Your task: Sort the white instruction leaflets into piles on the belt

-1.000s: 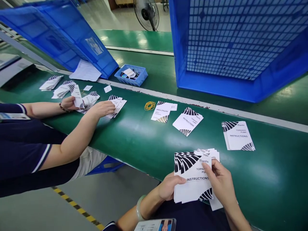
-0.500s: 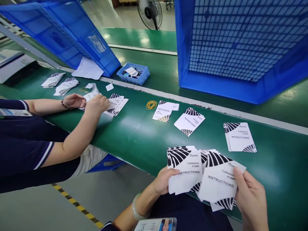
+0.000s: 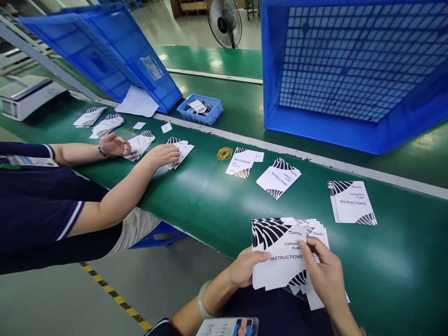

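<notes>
Head view. Left hand (image 3: 245,268) closed on the lower left edge of a stack of instruction leaflets (image 3: 280,254), thumb on the top sheet, fingers underneath. Right hand (image 3: 324,275) grips the same stack from its right side, thumb laid across the printed face, fingers curled behind; fanned sheets show under and beyond this hand. Stack held at the near edge of the green surface (image 3: 210,205), partly overhanging it.

Beyond the right hand, lying flat on the surface: a single leaflet pile (image 3: 353,203), well apart. Beyond the left hand: a second pile (image 3: 279,178), then a third pile (image 3: 241,163) with yellow rubber bands (image 3: 224,153) just beside it.

Far to the left of the left hand, a co-worker's hands (image 3: 163,154) rest on further leaflets. Behind them, a small blue tray (image 3: 200,109). A large blue crate (image 3: 350,74) stands tilted beyond the right hand.
</notes>
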### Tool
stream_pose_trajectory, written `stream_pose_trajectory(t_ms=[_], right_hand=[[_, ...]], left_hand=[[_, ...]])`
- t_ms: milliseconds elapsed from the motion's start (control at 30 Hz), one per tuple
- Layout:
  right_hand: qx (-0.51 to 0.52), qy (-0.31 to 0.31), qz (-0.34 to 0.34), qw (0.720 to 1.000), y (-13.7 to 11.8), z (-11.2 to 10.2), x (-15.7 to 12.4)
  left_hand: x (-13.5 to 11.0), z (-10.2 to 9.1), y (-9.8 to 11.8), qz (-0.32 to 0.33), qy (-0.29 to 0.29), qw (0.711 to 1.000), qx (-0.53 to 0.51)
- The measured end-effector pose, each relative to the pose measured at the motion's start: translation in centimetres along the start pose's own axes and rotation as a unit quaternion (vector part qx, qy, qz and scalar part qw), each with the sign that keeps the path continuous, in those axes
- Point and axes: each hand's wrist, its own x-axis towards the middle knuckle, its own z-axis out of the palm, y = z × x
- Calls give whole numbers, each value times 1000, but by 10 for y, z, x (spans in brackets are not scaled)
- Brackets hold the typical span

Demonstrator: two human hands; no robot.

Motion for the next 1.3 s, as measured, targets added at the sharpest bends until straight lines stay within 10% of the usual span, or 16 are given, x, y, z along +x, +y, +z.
stream_pose_trajectory(t_ms=[267,433,567,833,1067,1200,1300], right_hand=[[122,138,170,968,44,-44,-4],[-102,145,56,983,40,-25,4],[-52,27,-13,998,19,2,1],[0,74,-7,997,10,3,-6],[130,104,143,976,30,-30,-6],[-41,142,65,987,32,-26,1],[-35,55,0,998,21,-7,2]], left_hand=[[-1,-15,14,28,-53,998,-16],[1,-17,11,20,-99,995,-17],[3,-9,-3,-12,-95,995,-2],[3,-4,-11,-17,-102,994,-16],[0,-12,7,17,-147,988,-31],[-1,-12,9,35,-172,984,-22],[2,-9,-2,15,-144,989,-14]])
